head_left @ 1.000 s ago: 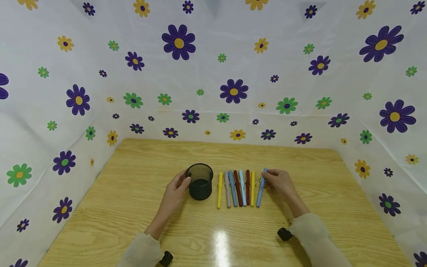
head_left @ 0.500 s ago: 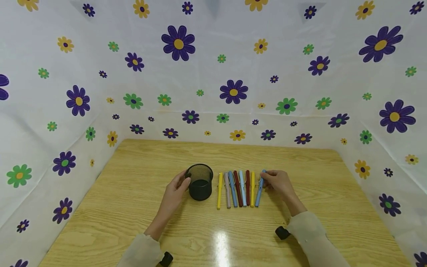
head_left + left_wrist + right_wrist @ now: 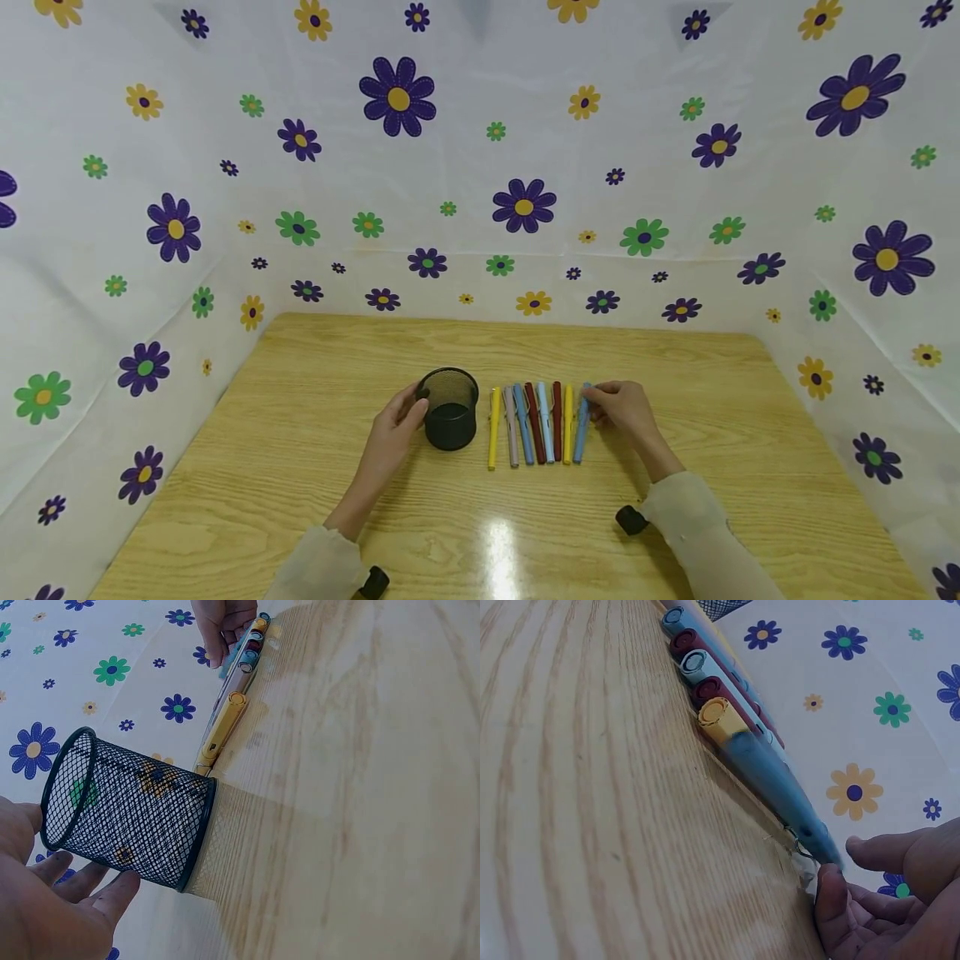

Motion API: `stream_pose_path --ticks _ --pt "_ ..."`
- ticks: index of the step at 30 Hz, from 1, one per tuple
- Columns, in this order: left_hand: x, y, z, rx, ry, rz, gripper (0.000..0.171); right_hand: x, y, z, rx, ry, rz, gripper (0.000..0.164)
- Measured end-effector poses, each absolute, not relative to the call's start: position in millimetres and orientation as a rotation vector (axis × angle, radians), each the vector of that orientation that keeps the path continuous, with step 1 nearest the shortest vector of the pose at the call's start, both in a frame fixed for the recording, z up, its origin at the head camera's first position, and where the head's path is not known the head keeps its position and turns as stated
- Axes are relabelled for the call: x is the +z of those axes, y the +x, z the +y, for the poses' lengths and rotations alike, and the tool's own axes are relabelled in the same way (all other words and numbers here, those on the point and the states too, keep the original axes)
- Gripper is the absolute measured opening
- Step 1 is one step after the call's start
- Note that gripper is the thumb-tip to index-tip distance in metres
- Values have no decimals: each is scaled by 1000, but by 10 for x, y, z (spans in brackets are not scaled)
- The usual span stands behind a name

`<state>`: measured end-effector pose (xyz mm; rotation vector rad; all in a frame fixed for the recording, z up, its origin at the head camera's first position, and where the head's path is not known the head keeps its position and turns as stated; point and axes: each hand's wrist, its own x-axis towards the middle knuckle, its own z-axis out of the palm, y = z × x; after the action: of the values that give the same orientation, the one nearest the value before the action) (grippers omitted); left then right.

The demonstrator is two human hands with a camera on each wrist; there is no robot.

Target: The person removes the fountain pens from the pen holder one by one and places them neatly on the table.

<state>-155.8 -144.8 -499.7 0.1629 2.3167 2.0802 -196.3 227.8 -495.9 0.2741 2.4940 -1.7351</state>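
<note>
A black mesh pen holder stands upright on the table. My left hand holds it from the left, thumb near the rim and fingers along the mesh side. To its right, several capped pens lie side by side in a row, from a yellow pen to another yellow pen. Beside that one, at the row's right end, lies a blue pen, blurred in the right wrist view. The fingers of my right hand pinch its clip end; in the right wrist view the upper digit stands slightly off the pen.
The wooden table runs back to a white flowered cloth, which rises behind and at both sides. A black device is strapped at the right wrist, another black device at the left.
The blue pen has slid left with my right hand, closing up to the yellow pen and coming more in line with the row. My left hand and the pen holder have stayed put.
</note>
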Motion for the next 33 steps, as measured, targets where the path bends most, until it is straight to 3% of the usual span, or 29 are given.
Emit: stream_pose_path --ticks 7,19,27,33 --pt "-4995 -1568 -1441 2084 163 2309 57 -4987 -1963 2290 -1714 278 2541 32" --pt "-4991 -1561 -1437 2065 182 2322 57 -4964 -1889 2313 -1614 221 2655 38" --pt "-5051 -1569 -1478 2069 233 2334 57 -4924 -1798 2311 -1332 -148 3027 37" --pt "-5044 -1537 -1510 2015 257 2424 56 -4857 -1728 2264 -1198 -264 3097 48"
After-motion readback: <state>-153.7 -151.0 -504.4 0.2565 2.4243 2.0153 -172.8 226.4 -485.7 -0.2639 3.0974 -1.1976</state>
